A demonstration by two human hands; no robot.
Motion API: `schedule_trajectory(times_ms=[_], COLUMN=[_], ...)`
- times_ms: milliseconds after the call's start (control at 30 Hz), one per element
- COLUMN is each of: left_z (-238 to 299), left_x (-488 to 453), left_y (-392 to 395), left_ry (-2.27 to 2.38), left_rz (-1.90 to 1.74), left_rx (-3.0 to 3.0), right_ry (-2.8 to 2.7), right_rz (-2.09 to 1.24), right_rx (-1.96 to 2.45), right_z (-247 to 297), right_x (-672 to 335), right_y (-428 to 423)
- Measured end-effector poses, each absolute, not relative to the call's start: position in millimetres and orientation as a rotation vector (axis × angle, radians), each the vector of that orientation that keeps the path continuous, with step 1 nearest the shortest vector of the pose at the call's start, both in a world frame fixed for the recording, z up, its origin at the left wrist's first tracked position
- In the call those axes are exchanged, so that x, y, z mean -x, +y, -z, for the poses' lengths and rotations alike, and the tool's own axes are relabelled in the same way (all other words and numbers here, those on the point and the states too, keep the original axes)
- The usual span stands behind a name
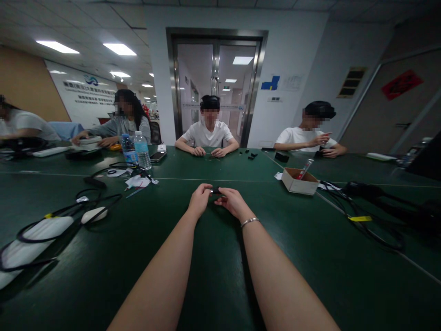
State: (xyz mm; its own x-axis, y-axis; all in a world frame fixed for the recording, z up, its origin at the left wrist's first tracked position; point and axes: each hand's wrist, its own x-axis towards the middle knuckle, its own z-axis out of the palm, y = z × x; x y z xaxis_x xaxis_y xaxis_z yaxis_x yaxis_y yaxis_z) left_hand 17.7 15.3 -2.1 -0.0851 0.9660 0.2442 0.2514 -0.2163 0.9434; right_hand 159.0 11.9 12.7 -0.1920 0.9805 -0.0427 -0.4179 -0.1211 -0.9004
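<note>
Both my arms reach forward over the green table point(213, 257). Between my hands is a small black object point(216, 190) with a shiny silver end on its left side; it is too small to name its kind. The fingers of my left hand point(199, 201) close on the silver end. My right hand point(234, 202), with a silver bracelet point(250, 222) at the wrist, pinches the black part between thumb and fingertips. Its lower fingers are curled beneath.
A cardboard box point(300, 185) holding a red-and-clear tube stands front right, beside black cables point(370, 230). On the left lie a keyboard point(37, 246), a mouse point(94, 215) and cables. Water bottles point(142, 151) stand farther back. Several people sit around the table.
</note>
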Motion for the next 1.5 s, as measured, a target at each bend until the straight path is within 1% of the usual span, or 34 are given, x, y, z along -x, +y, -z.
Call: schedule_trajectory(times_ms=[100,467,633,967,1500], left_z=[2,6,9,8,12], left_x=[-18,-17,-17,-18,-17], left_y=[15,18,20,19,22], left_ry=[1.344,1.395,1.348,1.355,1.353], left_rz=[-1.310,-1.371,-1.305,-1.370,-1.303], left_rx=[-1.506,-1.547,-1.584,-1.567,-1.589], right_ry=[-0.965,-0.967,-0.951,-0.956,-0.954], right_rz=[-1.577,-1.584,-1.580,-1.575,-1.577], right_rx=[0.844,0.835,0.838,0.852,0.847], right_z=[-11,-10,-11,-12,-12], right_x=[-159,-159,-158,-158,-159], right_y=[13,14,14,13,13])
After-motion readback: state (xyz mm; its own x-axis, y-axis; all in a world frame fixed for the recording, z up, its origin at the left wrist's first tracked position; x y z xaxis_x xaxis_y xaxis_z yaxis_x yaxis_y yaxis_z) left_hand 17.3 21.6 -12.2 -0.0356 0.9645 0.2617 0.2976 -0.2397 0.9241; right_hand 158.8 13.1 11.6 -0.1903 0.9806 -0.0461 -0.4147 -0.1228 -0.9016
